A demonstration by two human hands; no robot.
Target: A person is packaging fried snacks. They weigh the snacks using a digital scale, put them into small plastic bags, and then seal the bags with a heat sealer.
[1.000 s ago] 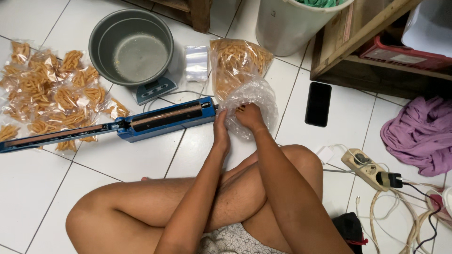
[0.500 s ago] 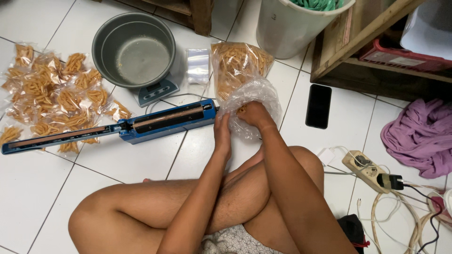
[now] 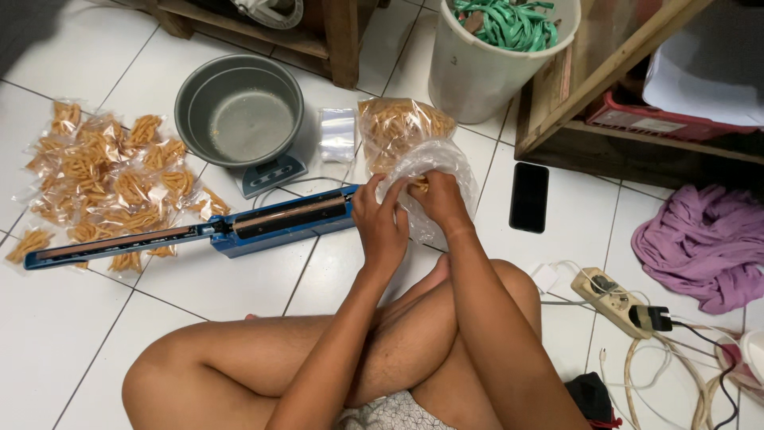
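I sit cross-legged on a white tiled floor. My right hand [image 3: 436, 201] reaches into a large clear plastic bag of orange snack sticks [image 3: 402, 135] and grips some of them. My left hand [image 3: 380, 221] pinches the bag's open rim right beside it. A blue heat sealer [image 3: 239, 226] with a long arm lies on the floor just left of my hands. Behind it stands a grey metal bowl [image 3: 239, 107] on a small digital scale [image 3: 273, 172]. Several small sealed snack packets [image 3: 111, 179] are spread at the left.
A stack of empty clear bags [image 3: 337, 134] lies by the scale. A black phone [image 3: 529, 197] rests right of the big bag. A white bucket of green straps [image 3: 493, 56], a wooden shelf [image 3: 629, 87], purple cloth [image 3: 704, 239] and a power strip [image 3: 617, 296] with cables are at the right.
My left hand has moved up from the floor to the bag's rim. My right hand has gone deeper into the bag opening. The view has shifted slightly.
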